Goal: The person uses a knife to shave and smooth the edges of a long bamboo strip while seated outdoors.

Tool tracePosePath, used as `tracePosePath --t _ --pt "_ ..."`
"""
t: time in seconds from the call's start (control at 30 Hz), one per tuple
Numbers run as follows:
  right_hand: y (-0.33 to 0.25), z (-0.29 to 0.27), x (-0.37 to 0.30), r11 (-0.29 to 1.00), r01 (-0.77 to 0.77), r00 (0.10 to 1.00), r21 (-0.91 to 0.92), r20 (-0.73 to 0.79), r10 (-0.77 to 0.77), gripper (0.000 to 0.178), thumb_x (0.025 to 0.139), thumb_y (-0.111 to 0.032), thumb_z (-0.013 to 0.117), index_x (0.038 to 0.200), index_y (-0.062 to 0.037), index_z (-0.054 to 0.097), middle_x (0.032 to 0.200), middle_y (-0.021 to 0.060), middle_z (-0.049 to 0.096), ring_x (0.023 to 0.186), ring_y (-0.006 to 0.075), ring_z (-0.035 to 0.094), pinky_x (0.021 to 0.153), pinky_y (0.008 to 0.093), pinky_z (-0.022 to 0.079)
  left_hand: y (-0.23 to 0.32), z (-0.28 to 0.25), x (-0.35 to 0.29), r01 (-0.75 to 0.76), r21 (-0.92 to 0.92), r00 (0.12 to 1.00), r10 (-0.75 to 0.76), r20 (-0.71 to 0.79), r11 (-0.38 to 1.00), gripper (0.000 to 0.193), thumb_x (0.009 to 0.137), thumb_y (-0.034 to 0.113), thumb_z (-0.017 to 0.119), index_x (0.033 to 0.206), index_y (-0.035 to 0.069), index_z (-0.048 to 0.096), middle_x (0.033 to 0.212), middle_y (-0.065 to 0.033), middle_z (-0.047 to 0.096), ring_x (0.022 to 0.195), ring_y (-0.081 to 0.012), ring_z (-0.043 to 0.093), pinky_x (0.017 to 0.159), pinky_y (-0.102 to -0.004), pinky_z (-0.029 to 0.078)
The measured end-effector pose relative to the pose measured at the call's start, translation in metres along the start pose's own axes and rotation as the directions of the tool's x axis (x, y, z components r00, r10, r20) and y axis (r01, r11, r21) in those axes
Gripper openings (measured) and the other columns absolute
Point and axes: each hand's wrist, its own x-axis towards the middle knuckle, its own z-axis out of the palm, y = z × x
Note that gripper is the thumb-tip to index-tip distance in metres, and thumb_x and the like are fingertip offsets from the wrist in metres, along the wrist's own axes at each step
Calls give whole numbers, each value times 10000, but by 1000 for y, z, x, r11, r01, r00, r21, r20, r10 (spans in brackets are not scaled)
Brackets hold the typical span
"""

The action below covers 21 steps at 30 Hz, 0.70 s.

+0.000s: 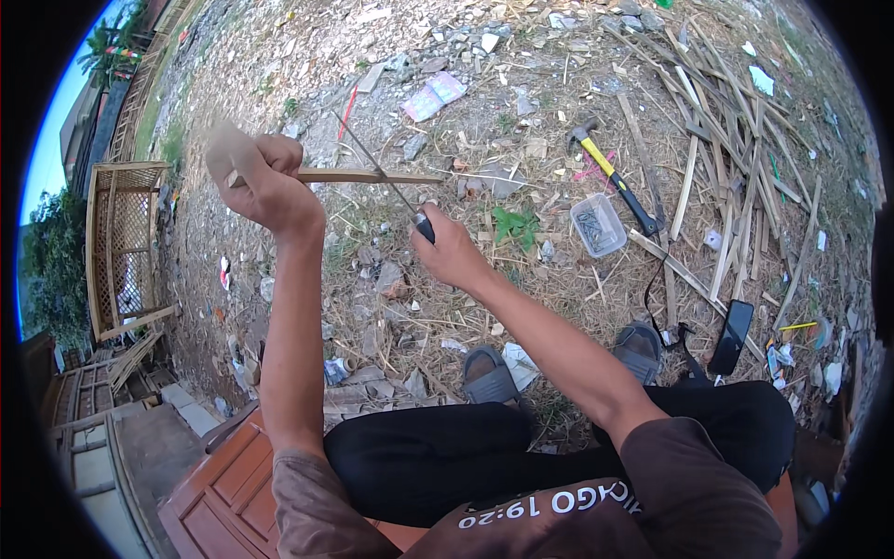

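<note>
In my left hand [267,182], a thin strip of wood [340,175] is gripped at one end, its other end reaching right over the ground. That hand is partly smeared by motion. My right hand [452,249] is closed round the black handle of a long-bladed knife [401,197]. Its narrow blade slants up and to the left, crossing the wooden strip near the middle. Whether the blade rests on the wood or bites into it, I cannot tell.
A yellow-and-black hammer [610,172] lies to the right beside a clear plastic box [599,225] of nails. Farther right are a heap of wooden strips [736,158] and a black phone [731,338]. My sandalled feet [491,377] stand on littered ground near a red-brown wooden panel [233,489].
</note>
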Motion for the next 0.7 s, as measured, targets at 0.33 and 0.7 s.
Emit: tracePosePath --t 0.33,0.7 --pt "101 -3 14 943 -223 975 -245 -58 216 248 875 -221 566 988 -18 479 816 267 614 804 460 604 706 512 441 -5 12 14 10 7 993 -9 -115 1000 289 1015 234 460 785 104 342 485 44 255 446 -64 208 447 -267 201" --pt "107 -5 -2 947 -245 970 -209 -52 240 274 873 -233 583 1007 -16 484 782 234 612 768 428 616 684 479 446 -10 -8 21 41 -29 998 -43 -56 999 273 1032 235 384 798 103 336 492 41 192 431 -66 168 445 -265 180"
